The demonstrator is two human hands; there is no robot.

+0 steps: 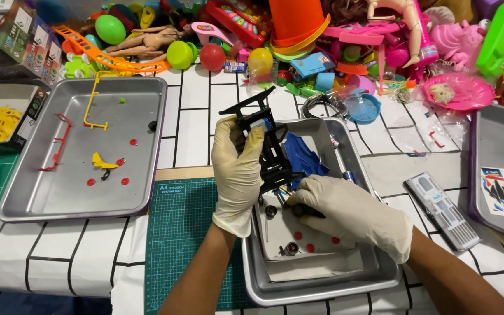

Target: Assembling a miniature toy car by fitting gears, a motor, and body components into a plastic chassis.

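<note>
Holding: my left hand (237, 169) has its grip wrapped round the black toy chassis (269, 146), over the tray (322, 286) at the worktop's near edge.
Right hand (345, 210): grip pinching a small black wheel (298, 210) inside the tray.

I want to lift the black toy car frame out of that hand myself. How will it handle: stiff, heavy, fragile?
The black toy car frame looks like thin open plastic struts, so probably light and fairly stiff. Its slim projecting bars seem apt to snap if squeezed. The gloved left hand holds it upright over the metal tray, so it would likely tip if set on end.
</note>
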